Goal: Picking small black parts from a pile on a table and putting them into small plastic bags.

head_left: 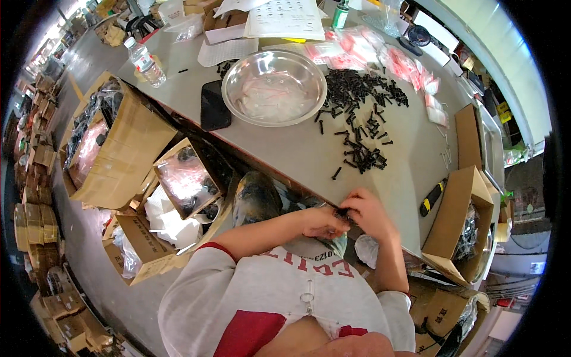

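At the table's near edge, my left hand (pixel 324 223) and my right hand (pixel 367 213) meet, both with fingers closed. Between their fingertips is a small bunch of black screws (pixel 341 213), partly covered by the fingers. Just beyond my hands, a loose pile of black screws (pixel 364 159) lies on the grey tabletop (pixel 285 157), joined by a larger spread of them farther back. Left of that spread stands a shiny metal bowl (pixel 229 107) holding small see-through plastic bags (pixel 270 95). Many bags with pinkish-red edges (pixel 357 50) lie heaped behind the screws.
A black phone (pixel 215 106) lies left of the bowl, with a water bottle (pixel 146 63) near the left edge. A yellow-and-black tool (pixel 432 197) rests at the right beside an open cardboard box (pixel 455 217). More boxes (pixel 128 140) stand to the left. Printed sheets (pixel 284 21) lie at the back.
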The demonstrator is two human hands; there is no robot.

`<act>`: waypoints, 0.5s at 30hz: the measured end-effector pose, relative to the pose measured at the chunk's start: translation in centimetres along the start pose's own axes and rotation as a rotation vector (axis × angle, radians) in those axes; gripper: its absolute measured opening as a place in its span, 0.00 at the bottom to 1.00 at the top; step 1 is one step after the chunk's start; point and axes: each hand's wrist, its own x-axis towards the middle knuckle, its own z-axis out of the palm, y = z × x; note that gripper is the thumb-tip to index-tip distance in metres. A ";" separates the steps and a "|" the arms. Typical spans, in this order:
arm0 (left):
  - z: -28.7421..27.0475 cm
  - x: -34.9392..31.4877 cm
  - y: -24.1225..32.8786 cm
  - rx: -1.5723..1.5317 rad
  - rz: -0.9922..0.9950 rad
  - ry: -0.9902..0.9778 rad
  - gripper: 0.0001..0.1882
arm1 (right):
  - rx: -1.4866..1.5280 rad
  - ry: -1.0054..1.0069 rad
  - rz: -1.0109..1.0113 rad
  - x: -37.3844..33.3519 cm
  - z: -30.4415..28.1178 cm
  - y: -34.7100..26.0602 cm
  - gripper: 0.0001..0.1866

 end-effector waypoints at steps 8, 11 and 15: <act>-0.4 -0.6 -0.4 0.721 0.369 0.050 0.18 | 0.140 0.027 0.238 2.3 -0.3 -0.7 0.12; 0.2 -1.2 -0.6 1.046 0.475 0.072 0.22 | -0.129 0.457 0.280 4.5 0.6 -1.4 0.16; 0.2 -1.8 -1.1 1.036 0.402 0.077 0.21 | -0.400 0.573 0.215 5.8 2.8 -0.9 0.17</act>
